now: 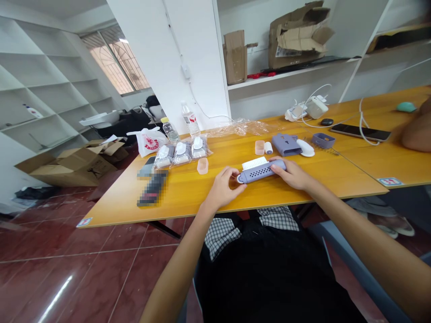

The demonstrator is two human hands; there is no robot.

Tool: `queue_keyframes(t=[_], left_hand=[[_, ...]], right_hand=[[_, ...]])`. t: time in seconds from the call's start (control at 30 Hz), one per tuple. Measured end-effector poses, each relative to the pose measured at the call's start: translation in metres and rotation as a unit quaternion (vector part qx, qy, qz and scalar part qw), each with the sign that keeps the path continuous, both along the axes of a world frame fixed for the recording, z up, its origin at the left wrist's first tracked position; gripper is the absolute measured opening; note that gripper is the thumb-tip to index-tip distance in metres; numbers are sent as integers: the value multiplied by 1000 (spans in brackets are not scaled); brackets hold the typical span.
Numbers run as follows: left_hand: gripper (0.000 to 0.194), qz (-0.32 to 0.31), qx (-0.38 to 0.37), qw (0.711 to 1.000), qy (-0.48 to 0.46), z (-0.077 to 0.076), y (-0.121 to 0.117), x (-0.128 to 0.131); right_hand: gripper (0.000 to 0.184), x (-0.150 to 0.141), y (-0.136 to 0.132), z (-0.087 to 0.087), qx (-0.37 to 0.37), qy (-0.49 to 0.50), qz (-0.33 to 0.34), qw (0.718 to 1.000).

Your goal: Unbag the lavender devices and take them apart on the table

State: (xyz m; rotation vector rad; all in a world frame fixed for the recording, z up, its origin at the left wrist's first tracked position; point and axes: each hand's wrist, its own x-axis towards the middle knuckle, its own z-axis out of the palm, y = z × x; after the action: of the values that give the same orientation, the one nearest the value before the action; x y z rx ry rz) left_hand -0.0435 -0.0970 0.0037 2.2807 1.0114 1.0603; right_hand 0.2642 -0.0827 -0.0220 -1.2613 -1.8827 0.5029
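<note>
A long lavender perforated case (261, 171) with a white brush (254, 163) sticking out of its far side lies on the orange table (188, 190). My left hand (225, 187) pinches its left end, fingers curled. My right hand (292, 173) grips its right end. Both hands rest on the table near its front edge. Behind them lie a pink cap (259, 147), a small white roller (268, 147), a second lavender case (286, 144) and a white oval piece (305, 148).
Three bagged kits (182, 154), a pink cup (202, 166), two water bottles (190, 119), a white bag (148, 141) and a blurred dark item (153, 188) sit to the left. A phone (360, 132), chargers and cables (311, 107) lie at the right. Another person's arm (417, 130) rests at far right.
</note>
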Motion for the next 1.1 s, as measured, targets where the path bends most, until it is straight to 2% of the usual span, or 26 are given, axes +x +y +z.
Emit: queue_keyframes(t=[0.13, 0.3, 0.57, 0.73, 0.83, 1.1], left_hand=[[24, -68, -79, 991, -80, -3, 5, -4], [20, -103, -172, 968, -148, -10, 12, -7], [25, -92, -169, 970, -148, -11, 12, -6], [32, -101, -220, 956, -165, -8, 13, -10], [36, -109, -253, 945, -174, -7, 15, -14], [43, -162, -263, 936, -168, -4, 10, -15]], right_hand=[[62, 0, 0, -3, 6, -9, 2, 1000], [63, -1, -1, -3, 6, -27, -3, 1000], [60, -1, -2, -1, 1, -36, -1, 999], [64, -1, -2, 0, 1, -34, -2, 999], [67, 1, -2, -1, -5, -24, 1, 1000], [67, 6, -1, -3, -31, 23, 18, 999]])
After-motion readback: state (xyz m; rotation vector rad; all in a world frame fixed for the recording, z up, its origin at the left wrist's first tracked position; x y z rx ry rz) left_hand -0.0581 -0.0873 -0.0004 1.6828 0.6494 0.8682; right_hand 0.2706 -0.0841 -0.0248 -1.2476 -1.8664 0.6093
